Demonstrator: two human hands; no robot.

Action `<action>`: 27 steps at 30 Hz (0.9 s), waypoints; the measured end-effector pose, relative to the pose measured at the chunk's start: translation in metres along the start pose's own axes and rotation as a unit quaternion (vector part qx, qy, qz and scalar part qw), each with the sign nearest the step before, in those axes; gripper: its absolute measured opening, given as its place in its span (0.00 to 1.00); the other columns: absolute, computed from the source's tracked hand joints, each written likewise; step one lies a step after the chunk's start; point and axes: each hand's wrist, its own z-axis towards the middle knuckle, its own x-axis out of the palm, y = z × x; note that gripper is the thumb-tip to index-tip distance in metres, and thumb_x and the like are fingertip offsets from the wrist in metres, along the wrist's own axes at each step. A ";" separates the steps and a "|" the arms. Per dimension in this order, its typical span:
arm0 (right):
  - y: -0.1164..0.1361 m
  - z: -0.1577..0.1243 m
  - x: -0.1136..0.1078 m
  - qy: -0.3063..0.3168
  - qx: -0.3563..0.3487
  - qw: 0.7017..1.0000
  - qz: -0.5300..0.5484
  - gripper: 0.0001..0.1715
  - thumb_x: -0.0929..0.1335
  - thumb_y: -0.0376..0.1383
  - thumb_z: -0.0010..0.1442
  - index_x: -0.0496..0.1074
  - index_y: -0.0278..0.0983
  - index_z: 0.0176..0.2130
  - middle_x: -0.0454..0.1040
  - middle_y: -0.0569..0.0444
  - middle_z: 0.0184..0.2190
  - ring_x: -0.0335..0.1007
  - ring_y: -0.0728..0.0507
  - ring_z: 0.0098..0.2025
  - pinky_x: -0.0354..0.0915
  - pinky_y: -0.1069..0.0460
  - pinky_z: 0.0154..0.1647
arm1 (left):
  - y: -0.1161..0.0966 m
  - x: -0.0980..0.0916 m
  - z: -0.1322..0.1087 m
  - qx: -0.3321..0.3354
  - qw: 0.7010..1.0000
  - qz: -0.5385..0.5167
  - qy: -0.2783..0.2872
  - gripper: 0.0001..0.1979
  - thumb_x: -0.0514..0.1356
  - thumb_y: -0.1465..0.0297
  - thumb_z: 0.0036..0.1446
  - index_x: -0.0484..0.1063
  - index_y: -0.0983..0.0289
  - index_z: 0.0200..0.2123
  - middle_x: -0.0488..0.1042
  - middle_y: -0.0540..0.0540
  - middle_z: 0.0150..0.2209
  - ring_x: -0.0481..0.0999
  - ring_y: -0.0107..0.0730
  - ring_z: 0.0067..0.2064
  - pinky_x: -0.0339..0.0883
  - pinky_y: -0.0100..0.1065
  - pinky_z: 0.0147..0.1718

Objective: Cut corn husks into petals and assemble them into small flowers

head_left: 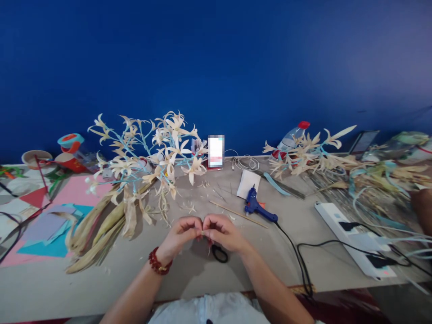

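fingertip work beside the glue gun (258, 209)

to the near left of the glue gun, the left hand (185, 229) and right hand (222, 230) are together, fingertips pinched around what looks like a small pale piece (202, 232), too covered to identify. the step in hand seems to be fine handling of that piece; the next move probably calls for a light, steady pinch. pale flowers (175, 128) stand left of and beyond the glue gun; dry husks (107, 227) lie well left of it.
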 end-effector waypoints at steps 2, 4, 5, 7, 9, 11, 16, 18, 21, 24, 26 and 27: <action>0.001 -0.001 0.000 0.014 0.017 0.999 0.032 0.12 0.69 0.39 0.55 0.65 0.35 0.27 0.69 0.59 0.22 0.62 0.53 0.19 0.62 0.58 0.20 | 0.004 0.002 -0.001 -0.024 0.997 -0.073 0.006 0.09 0.64 0.68 0.50 0.71 0.67 0.23 0.69 0.50 0.22 0.66 0.26 0.26 0.59 0.29 0.29; 0.002 -0.001 0.000 0.027 0.027 0.997 0.064 0.13 0.70 0.39 0.55 0.64 0.35 0.26 0.69 0.59 0.21 0.64 0.53 0.18 0.60 0.59 0.18 | 0.007 0.005 -0.002 -0.036 0.991 -0.132 0.012 0.08 0.65 0.69 0.49 0.72 0.67 0.23 0.70 0.51 0.22 0.67 0.27 0.25 0.60 0.29 0.29; 0.002 -0.001 -0.001 0.031 0.028 0.996 0.076 0.12 0.70 0.38 0.55 0.65 0.35 0.26 0.69 0.59 0.20 0.65 0.53 0.18 0.59 0.60 0.18 | 0.009 0.006 -0.002 -0.036 0.987 -0.155 0.014 0.07 0.65 0.70 0.49 0.72 0.67 0.23 0.71 0.51 0.21 0.67 0.27 0.25 0.60 0.30 0.29; 0.001 -0.001 -0.001 0.032 0.022 0.993 0.109 0.11 0.70 0.37 0.54 0.66 0.35 0.26 0.67 0.61 0.18 0.65 0.53 0.16 0.57 0.60 0.16 | 0.011 0.009 -0.002 -0.028 0.981 -0.192 0.022 0.07 0.64 0.70 0.49 0.73 0.67 0.23 0.71 0.52 0.22 0.68 0.29 0.25 0.60 0.31 0.29; -0.001 -0.001 -0.001 0.020 0.003 0.986 0.164 0.11 0.71 0.36 0.52 0.66 0.35 0.25 0.63 0.64 0.15 0.60 0.54 0.14 0.59 0.60 0.15 | 0.011 0.012 -0.001 -0.009 0.974 -0.224 0.028 0.07 0.62 0.70 0.51 0.73 0.67 0.23 0.71 0.52 0.21 0.68 0.29 0.26 0.60 0.31 0.29; -0.003 -0.001 -0.001 0.006 -0.018 0.979 0.204 0.10 0.71 0.35 0.51 0.67 0.35 0.25 0.62 0.64 0.14 0.56 0.54 0.14 0.63 0.58 0.15 | 0.009 0.013 0.000 0.011 0.972 -0.232 0.022 0.08 0.61 0.70 0.52 0.73 0.67 0.24 0.70 0.52 0.22 0.68 0.29 0.27 0.60 0.31 0.31; -0.006 -0.001 -0.004 -0.005 -0.007 0.987 0.161 0.10 0.72 0.36 0.51 0.67 0.35 0.25 0.63 0.63 0.15 0.55 0.55 0.14 0.63 0.58 0.17 | 0.004 0.014 -0.002 0.013 0.988 -0.157 -0.003 0.09 0.62 0.66 0.52 0.75 0.68 0.30 0.70 0.53 0.27 0.67 0.30 0.31 0.59 0.30 0.33; -0.007 -0.001 -0.005 -0.002 0.012 0.991 0.135 0.11 0.72 0.36 0.51 0.66 0.35 0.25 0.64 0.63 0.16 0.57 0.55 0.14 0.59 0.59 0.15 | 0.004 0.014 -0.004 0.000 0.992 -0.125 -0.019 0.08 0.65 0.67 0.51 0.74 0.67 0.28 0.68 0.51 0.25 0.64 0.27 0.29 0.56 0.29 0.30; -0.008 -0.001 -0.004 -0.006 0.025 0.994 0.108 0.12 0.72 0.36 0.51 0.66 0.35 0.25 0.65 0.62 0.17 0.59 0.55 0.15 0.55 0.61 0.14 | 0.005 0.014 -0.006 -0.021 0.992 -0.117 -0.040 0.08 0.67 0.69 0.49 0.73 0.67 0.27 0.67 0.50 0.25 0.62 0.25 0.28 0.54 0.27 0.29; -0.011 0.000 -0.001 -0.005 0.012 0.991 0.131 0.12 0.72 0.36 0.51 0.67 0.35 0.25 0.63 0.64 0.16 0.57 0.56 0.13 0.56 0.60 0.14 | 0.007 0.015 -0.005 -0.027 0.985 -0.166 -0.039 0.08 0.66 0.69 0.48 0.71 0.67 0.25 0.66 0.49 0.24 0.61 0.25 0.27 0.53 0.28 0.28; -0.012 0.000 0.001 -0.001 -0.007 0.985 0.171 0.11 0.72 0.36 0.51 0.67 0.35 0.25 0.61 0.65 0.14 0.54 0.56 0.13 0.57 0.60 0.14 | 0.006 0.016 -0.004 -0.023 0.975 -0.217 -0.030 0.08 0.65 0.70 0.48 0.70 0.66 0.24 0.64 0.49 0.22 0.59 0.25 0.26 0.53 0.28 0.27; -0.012 0.001 0.002 -0.001 -0.018 0.981 0.191 0.10 0.72 0.35 0.51 0.67 0.35 0.26 0.60 0.65 0.14 0.53 0.56 0.12 0.58 0.59 0.13 | 0.006 0.017 -0.004 -0.019 0.970 -0.240 -0.025 0.07 0.64 0.70 0.49 0.70 0.66 0.24 0.63 0.48 0.22 0.58 0.25 0.25 0.53 0.28 0.27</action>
